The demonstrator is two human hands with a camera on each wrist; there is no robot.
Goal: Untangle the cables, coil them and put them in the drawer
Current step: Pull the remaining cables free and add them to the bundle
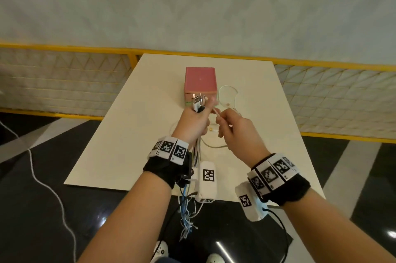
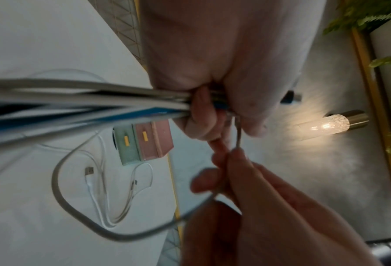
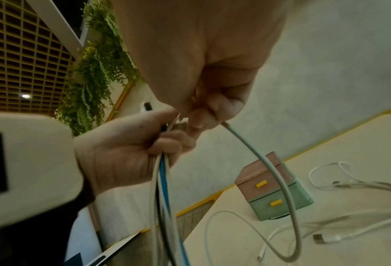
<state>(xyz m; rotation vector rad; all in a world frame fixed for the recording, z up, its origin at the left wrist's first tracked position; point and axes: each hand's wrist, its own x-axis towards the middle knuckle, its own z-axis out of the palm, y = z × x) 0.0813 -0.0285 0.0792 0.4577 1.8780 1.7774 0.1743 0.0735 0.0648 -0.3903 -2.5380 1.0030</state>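
Observation:
My left hand (image 1: 194,120) grips a bundle of cables (image 3: 161,189), white, blue and black, with their plugs (image 1: 198,101) sticking up out of the fist. The bundle hangs down past my wrist off the table's near edge. My right hand (image 1: 229,123) pinches the end of a grey cable (image 3: 278,181) right beside the left fist; this cable loops down to the table. More white cables (image 1: 228,99) lie loose on the table right of the small drawer box (image 1: 200,82), pink on top and green below, with both drawers closed (image 3: 261,184).
The white table (image 1: 139,134) has a yellow-framed mesh railing (image 1: 64,82) behind it. Dark floor shows on both sides, with a white cord (image 1: 42,185) trailing on the left. A wall lamp (image 2: 333,124) and hanging plants (image 3: 99,63) appear in the wrist views.

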